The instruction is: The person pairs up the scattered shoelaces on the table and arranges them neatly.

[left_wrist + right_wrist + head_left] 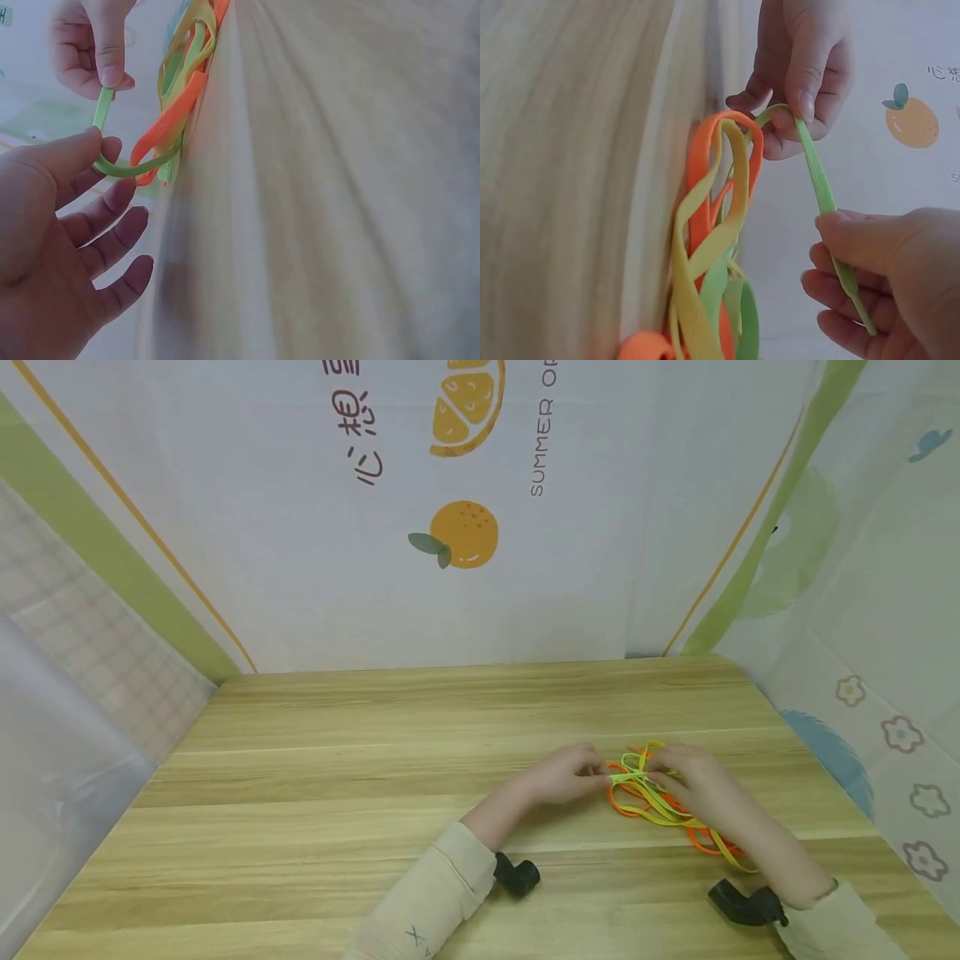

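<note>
My left hand (pixel 567 774) pinches a flat green shoelace (pixel 816 169) between thumb and forefinger, its other fingers spread loosely. Close by, my right hand (pixel 693 781) pinches the same lace near its tipped end, and that end sticks out past the fingers in the right wrist view. A short stretch of lace runs taut between both hands. Below and beside them lies a loose tangle of laces, with an orange shoelace (pixel 169 120), a yellow shoelace (pixel 682 262) and more green loops crossing one another on the wooden table (pixel 337 827).
A black angled piece (pixel 517 875) shows beside the left sleeve (pixel 427 897), and another black piece (pixel 746 903) beside the right sleeve (pixel 843 927). Behind the table hangs a white printed cloth (pixel 300 593) with oranges on it; more patterned cloth (pixel 885 693) hangs at the right.
</note>
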Motion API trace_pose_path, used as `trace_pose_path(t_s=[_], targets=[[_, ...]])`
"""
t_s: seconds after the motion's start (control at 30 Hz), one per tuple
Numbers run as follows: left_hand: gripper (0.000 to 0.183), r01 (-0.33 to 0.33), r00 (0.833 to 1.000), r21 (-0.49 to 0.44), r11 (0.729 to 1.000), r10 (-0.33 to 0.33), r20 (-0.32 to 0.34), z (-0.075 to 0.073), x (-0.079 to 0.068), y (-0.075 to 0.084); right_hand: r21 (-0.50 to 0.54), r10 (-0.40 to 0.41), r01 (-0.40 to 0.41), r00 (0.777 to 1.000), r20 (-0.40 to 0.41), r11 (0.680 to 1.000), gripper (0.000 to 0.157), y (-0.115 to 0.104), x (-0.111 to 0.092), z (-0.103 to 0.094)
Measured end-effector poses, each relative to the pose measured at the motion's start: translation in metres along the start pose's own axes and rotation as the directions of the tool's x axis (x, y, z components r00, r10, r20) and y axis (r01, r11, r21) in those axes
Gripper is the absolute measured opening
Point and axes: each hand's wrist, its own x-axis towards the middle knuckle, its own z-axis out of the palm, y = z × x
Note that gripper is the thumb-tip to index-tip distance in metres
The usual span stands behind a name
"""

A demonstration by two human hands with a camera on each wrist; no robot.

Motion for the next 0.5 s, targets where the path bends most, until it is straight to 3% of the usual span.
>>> trace_pose_path(t_s=[0.3, 0.5], targets=[[0.017, 0.012, 0.999, -0.064, 0.998, -0.015, -0.040, -0.006, -0.003, 0.000, -0.011, -0.022, 0.022, 0.997, -0.077, 1.000, 0.021, 0.000, 0.000, -0.005], [0.017, 0.005, 0.999, -0.108, 0.994, -0.010, -0.050, -0.013, -0.008, 0.001, -0.002, 0.009, -0.009, 0.997, -0.077, 1.000, 0.018, 0.000, -0.001, -0.009]])
